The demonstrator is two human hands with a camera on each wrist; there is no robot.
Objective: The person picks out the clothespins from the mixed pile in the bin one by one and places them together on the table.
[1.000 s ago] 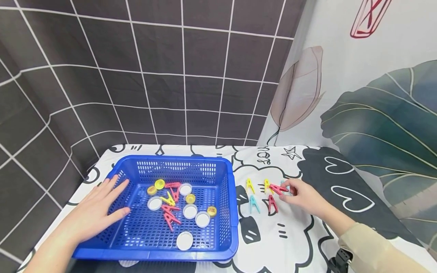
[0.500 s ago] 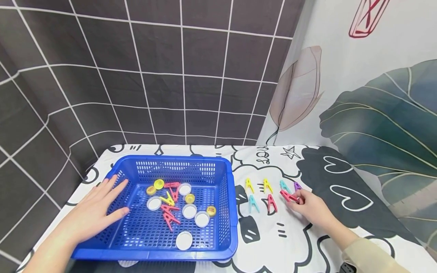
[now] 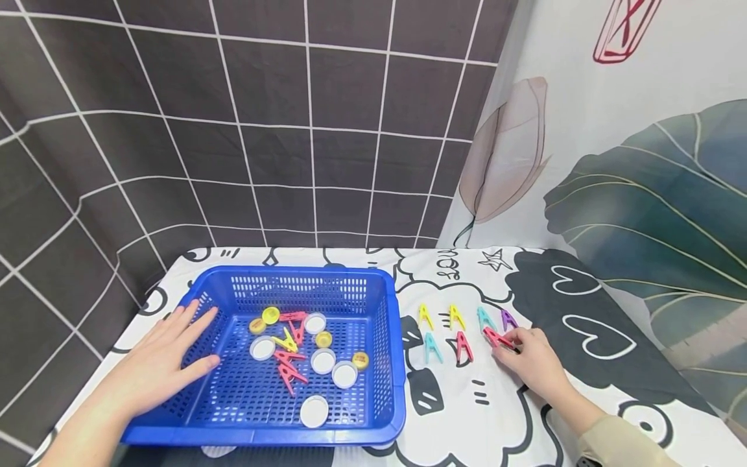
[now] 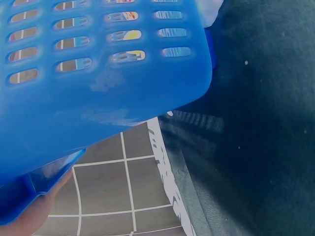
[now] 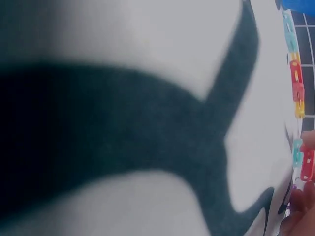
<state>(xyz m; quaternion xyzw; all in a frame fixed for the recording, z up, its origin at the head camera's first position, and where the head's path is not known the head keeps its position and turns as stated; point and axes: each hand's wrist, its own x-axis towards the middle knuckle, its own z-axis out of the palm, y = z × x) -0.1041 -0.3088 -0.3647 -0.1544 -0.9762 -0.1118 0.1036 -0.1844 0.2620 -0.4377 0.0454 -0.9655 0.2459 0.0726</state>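
Note:
In the head view my right hand [image 3: 533,360] pinches a red clothespin [image 3: 498,339] close over the tablecloth, just in front of a light blue clothespin [image 3: 485,318] and a purple clothespin [image 3: 508,320]. Left of it lie two yellow clothespins [image 3: 456,317], another light blue clothespin [image 3: 432,348] and a red clothespin [image 3: 463,347], set out in two rows. My left hand [image 3: 166,363] rests with straight, spread fingers at the left rim of a blue plastic basket [image 3: 265,436]. The right wrist view shows the held red clothespin [image 5: 307,164] between fingertips at the right edge.
Inside the basket lie white bottle caps [image 3: 315,412], yellow caps [image 3: 360,360], several red clothespins [image 3: 292,376] and a yellow clothespin [image 3: 286,340]. A black-and-white patterned cloth [image 3: 467,428] covers the table. Dark grid-patterned fabric [image 3: 262,155] hangs behind it.
My right hand has carried the red clothespin right and toward me, from beside the yellow clothespin to in front of the light blue and purple ones. The left hand stays put.

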